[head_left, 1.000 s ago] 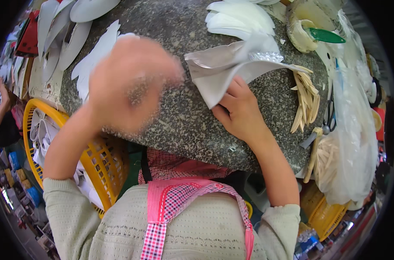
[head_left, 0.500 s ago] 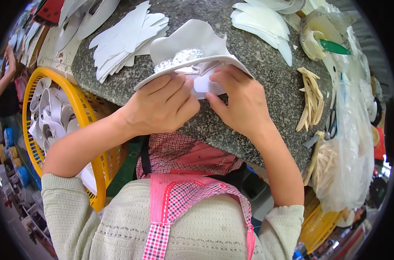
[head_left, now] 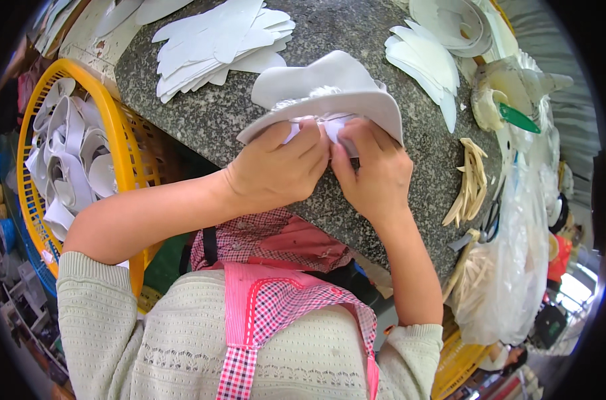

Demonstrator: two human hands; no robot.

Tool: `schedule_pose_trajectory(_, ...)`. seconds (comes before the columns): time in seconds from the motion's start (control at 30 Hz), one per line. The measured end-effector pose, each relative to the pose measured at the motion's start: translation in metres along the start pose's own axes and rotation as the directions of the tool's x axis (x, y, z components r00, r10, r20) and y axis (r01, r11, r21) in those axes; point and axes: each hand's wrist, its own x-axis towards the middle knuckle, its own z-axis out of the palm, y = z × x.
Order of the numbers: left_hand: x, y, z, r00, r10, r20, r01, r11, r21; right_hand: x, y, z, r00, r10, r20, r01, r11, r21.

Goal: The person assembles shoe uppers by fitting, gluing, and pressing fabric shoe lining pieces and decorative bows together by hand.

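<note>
Hands meet at the near edge of the white sheet (head_left: 330, 90), which I see running left to right on the stone slab (head_left: 203, 113); left hand (head_left: 280, 170) and right hand (head_left: 376, 170) both pinch it, equally near.

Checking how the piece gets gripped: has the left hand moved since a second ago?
Yes. The left hand came rightward across the granite slab to meet the right hand on the white piece.

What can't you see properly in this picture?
- Head view: the near edge of the grey curved piece is covered by the left hand and right hand.
- The fingertips pressed under that piece are hidden by it.
- The yellow basket is cut off at the left rim.
- Small things past the clear bag are too small and bent to tell.
</note>
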Motion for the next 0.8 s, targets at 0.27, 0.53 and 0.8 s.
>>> schedule_pose_trajectory(0.27,0.003,0.007,-0.006,0.904,0.340,0.260,-0.339,0.940,-0.052,0.010,0.030,0.005,0.852,0.522,-0.025,-0.492,0.817,0.300)
schedule_pose_trajectory(0.53,0.002,0.007,-0.005,0.907,0.354,0.227,-0.346,0.935,-0.073,-0.022,0.023,0.003,0.999,-0.027,-0.044,0.037,0.973,0.227)
schedule_pose_trajectory(0.8,-0.001,0.008,-0.004,0.920,0.327,0.217,-0.313,0.945,-0.095,-0.025,0.020,0.019,0.969,0.103,-0.224,-0.064,0.983,0.174)
